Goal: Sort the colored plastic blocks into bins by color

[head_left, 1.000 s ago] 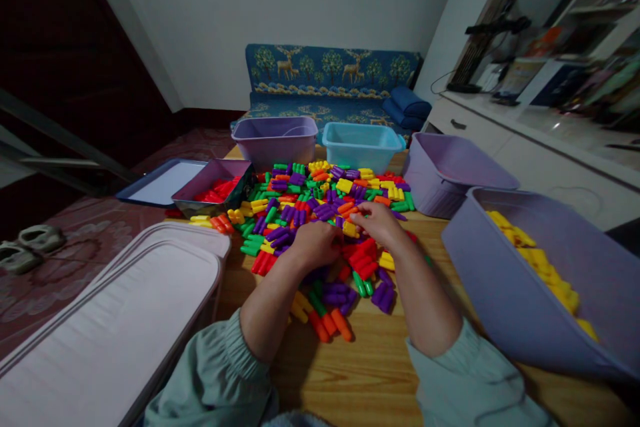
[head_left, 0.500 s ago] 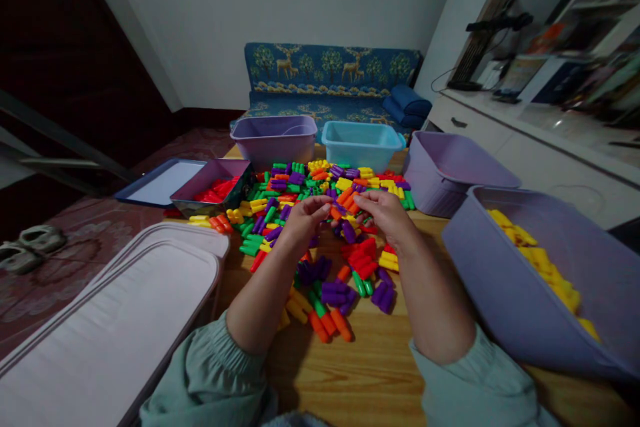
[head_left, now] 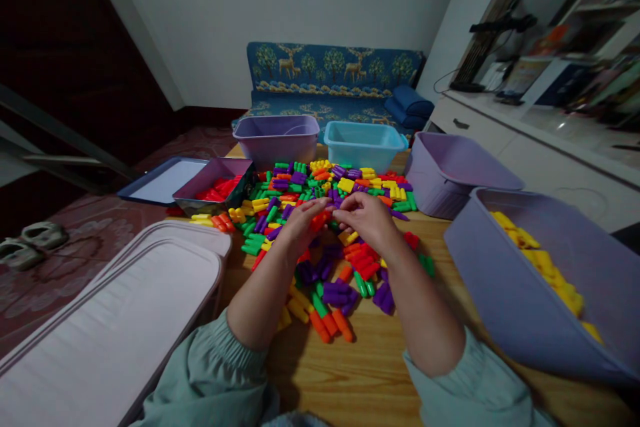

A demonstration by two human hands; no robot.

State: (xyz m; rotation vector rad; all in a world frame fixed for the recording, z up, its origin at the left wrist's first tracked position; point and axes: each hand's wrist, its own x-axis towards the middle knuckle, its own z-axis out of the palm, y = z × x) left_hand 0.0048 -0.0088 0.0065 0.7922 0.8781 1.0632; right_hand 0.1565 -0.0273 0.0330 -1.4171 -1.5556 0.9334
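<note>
Over a heap of coloured plastic building blocks [head_left: 365,257], my two hands meet with fingertips close together. My left hand [head_left: 301,225] is closed on an orange-red block [head_left: 320,220], partly hidden by its fingers. My right hand [head_left: 369,219] is pinched just beside it, thumb and fingers together; what it grips, if anything, is hidden. Below the hands lie purple blocks [head_left: 339,293] and a yellow, green and orange group of joined blocks [head_left: 320,317].
A purple bin [head_left: 275,140], a light blue bin [head_left: 365,147] and another purple bin [head_left: 430,180] line the back. At right stands a bin [head_left: 490,260] with yellow blocks. A tin [head_left: 200,203] holds red pieces at left, near white lids [head_left: 125,320].
My right hand has moved left toward my left hand. The orange piece seen at the right fingertips is no longer there; an orange-red block now shows in my left hand.
</note>
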